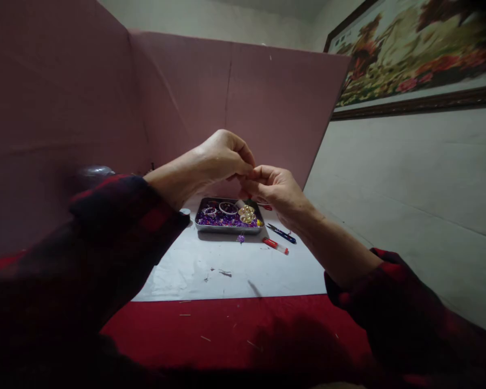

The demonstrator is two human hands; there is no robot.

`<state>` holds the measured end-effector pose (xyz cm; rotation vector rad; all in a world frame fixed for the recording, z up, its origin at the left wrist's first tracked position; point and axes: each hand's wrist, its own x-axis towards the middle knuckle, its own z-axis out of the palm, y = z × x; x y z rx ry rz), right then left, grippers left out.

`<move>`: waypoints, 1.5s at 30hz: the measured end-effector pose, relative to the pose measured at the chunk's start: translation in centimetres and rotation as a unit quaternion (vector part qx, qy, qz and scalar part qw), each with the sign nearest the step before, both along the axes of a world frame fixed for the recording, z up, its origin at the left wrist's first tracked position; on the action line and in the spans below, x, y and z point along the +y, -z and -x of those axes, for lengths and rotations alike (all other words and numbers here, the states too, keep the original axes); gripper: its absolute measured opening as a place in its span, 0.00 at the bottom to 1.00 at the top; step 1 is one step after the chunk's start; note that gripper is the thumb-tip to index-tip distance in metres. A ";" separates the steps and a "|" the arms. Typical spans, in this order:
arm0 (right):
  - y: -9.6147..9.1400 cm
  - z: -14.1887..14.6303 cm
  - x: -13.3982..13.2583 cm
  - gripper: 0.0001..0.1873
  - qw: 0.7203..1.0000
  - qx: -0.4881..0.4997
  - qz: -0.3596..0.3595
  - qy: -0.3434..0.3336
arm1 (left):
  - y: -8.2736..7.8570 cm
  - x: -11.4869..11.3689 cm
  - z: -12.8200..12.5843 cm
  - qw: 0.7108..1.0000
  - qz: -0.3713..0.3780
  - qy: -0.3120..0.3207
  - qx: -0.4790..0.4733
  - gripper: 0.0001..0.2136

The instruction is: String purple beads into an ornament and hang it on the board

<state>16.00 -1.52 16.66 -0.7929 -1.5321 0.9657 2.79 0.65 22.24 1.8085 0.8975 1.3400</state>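
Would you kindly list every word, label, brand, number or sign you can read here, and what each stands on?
No text can be read.
Red-and-clear plastic case: any print is too small to read.
Slim dark-blue-handled tool: likewise.
Colourful floral picture in a dark frame: small dark marks, upper left, too blurred to read.

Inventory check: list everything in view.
Cloth: one, red, nearest
Sheet: one, white, beyond cloth
Tray: one, silver, on sheet
Small beads: many, mostly purple, in tray
Hoop: one, whitish, in tray
Round pieces: several, gold, tray's right
Bead cluster: one, purple, before tray
Pointed tool: one, blue, right of tray
Slim item: one, red and clear, near tool
Small object: one, white, left of tray
Scraps: several, mixed, on sheet and cloth
Panels: at least two, pink, left and behind
Framed picture: one, multicoloured, right wall
Sleeves: two, red and black, either side
Right hand: one, bare, raised, centre
Left hand: one, bare, beside right
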 end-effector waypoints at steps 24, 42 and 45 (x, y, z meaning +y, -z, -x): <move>-4.8 1.0 1.7 0.12 0.991 -0.040 -0.101 0.084 | 13.1 0.1 2.7 0.929 0.177 0.248 -0.212 0.11; -1.8 -0.2 3.3 0.13 0.992 -0.008 -0.051 0.119 | 15.4 -0.8 2.6 0.901 0.286 0.245 -0.215 0.09; -1.1 -0.4 3.2 0.12 0.992 0.012 -0.030 0.119 | 15.7 -0.7 2.7 0.898 0.290 0.247 -0.220 0.09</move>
